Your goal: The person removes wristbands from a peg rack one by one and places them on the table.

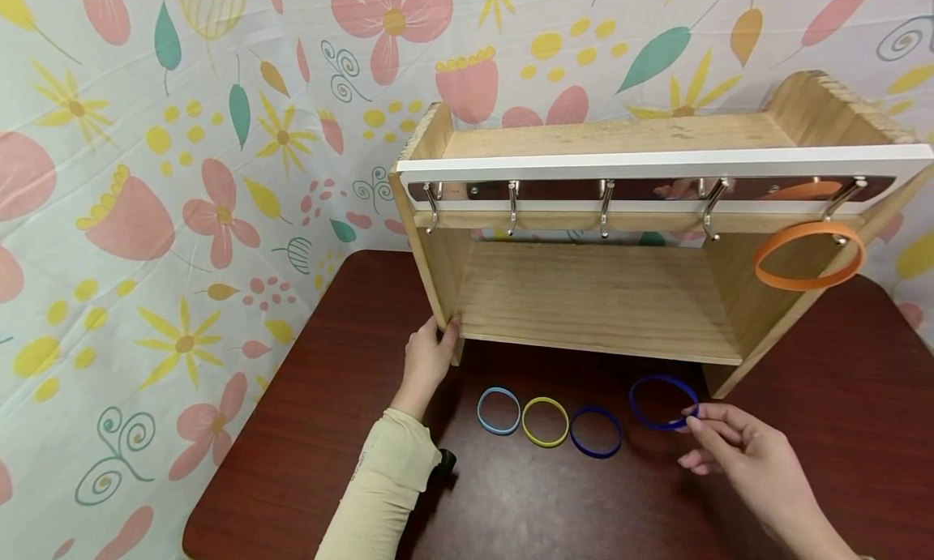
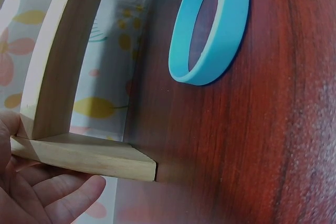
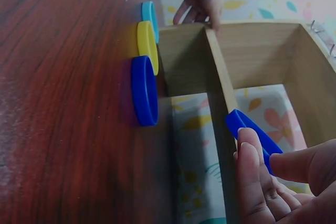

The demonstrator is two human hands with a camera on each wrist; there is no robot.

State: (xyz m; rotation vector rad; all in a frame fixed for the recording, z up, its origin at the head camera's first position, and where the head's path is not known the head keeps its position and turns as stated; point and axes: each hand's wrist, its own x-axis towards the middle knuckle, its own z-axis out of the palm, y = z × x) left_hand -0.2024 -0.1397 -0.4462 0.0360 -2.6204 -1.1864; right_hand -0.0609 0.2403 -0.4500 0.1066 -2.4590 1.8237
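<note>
Right hand (image 1: 751,455) pinches a blue band (image 3: 263,140); left hand (image 1: 429,357) grips a wooden shelf (image 1: 598,301).
Only the head view shows an orange band (image 1: 810,284), hung above the right hand; the left-wrist view reveals left fingers against the shelf's outer side.

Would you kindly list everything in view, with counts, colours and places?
Wooden shelf unit: one, pale brown, on the table
Long flat rail: one, white with a shiny strip, across the shelf's upper front
Metal hooks: five, silver, along the rail
Round orange band: one, orange, on the rightmost hook
Round light blue band: one, light blue, on the table
Round yellow band: one, yellow, on the table, between light and dark blue
Round dark blue bands: two, dark blue, one on the table, one in the right hand
Wood-grain table: one, red-brown, beneath everything
Floral sheet: white, multicoloured print, behind
Sleeve: one, pale yellow, left arm
Left hand: one, bare, gripping the shelf's lower left
Right hand: one, bare, pinching a band
</note>
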